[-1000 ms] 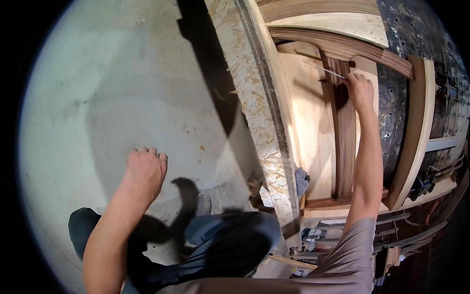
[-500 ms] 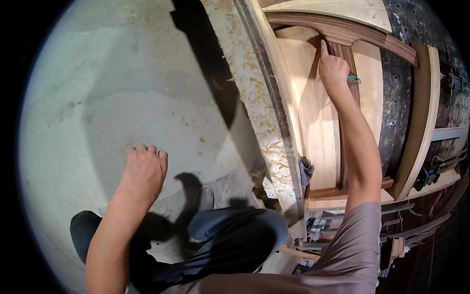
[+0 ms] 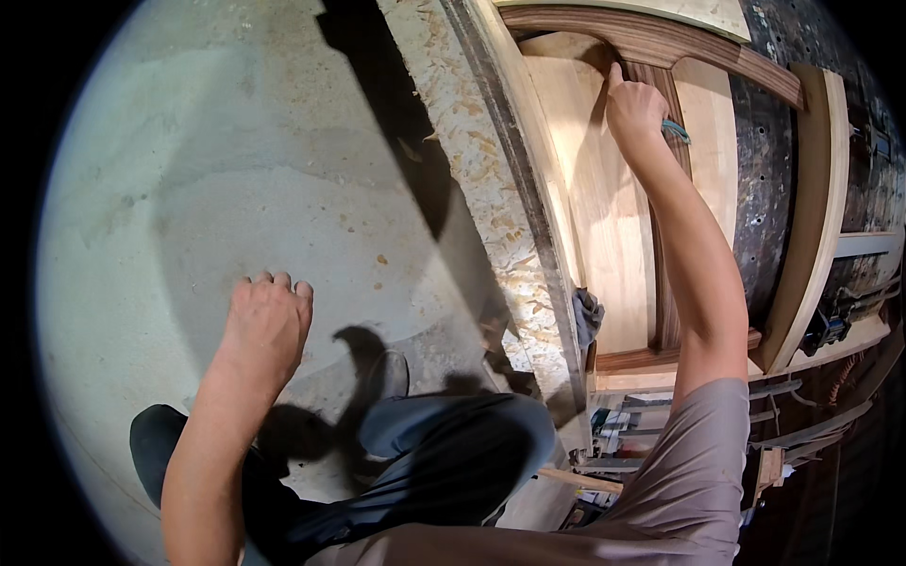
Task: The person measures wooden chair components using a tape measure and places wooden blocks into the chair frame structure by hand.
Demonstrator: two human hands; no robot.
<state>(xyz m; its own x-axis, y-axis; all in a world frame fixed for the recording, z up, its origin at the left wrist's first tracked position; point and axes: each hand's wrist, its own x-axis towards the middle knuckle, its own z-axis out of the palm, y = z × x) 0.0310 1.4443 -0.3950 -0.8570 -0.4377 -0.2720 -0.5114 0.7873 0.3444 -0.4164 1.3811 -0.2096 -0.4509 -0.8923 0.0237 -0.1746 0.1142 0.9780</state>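
Observation:
My left hand (image 3: 269,316) hangs above the concrete floor with its fingers loosely curled under; its fingertips are hidden, and nothing sticks out of it. To the right, my right hand (image 3: 637,106) reaches over a workbench. Its index finger is stretched out to the inner curve of a dark striped wooden frame (image 3: 651,42), while the other fingers fold under. A teal strip or cord (image 3: 677,131) shows at the outer side of this hand, partly hidden by it; its kind is unclear. Pale wooden panels (image 3: 609,217) lie on both sides of the frame's dark middle bar.
A pale wooden beam (image 3: 813,226) stands beside the dark, hole-pitted bench top (image 3: 763,189). A grey rag (image 3: 587,316) lies by the bench's near edge. Wood shavings cover a ledge (image 3: 472,170) along the bench. Below are stacked bars and tools (image 3: 628,439).
The whole view has shifted slightly. My right index finger stays at the curve of the dark frame, and my left hand keeps its curled shape over the floor.

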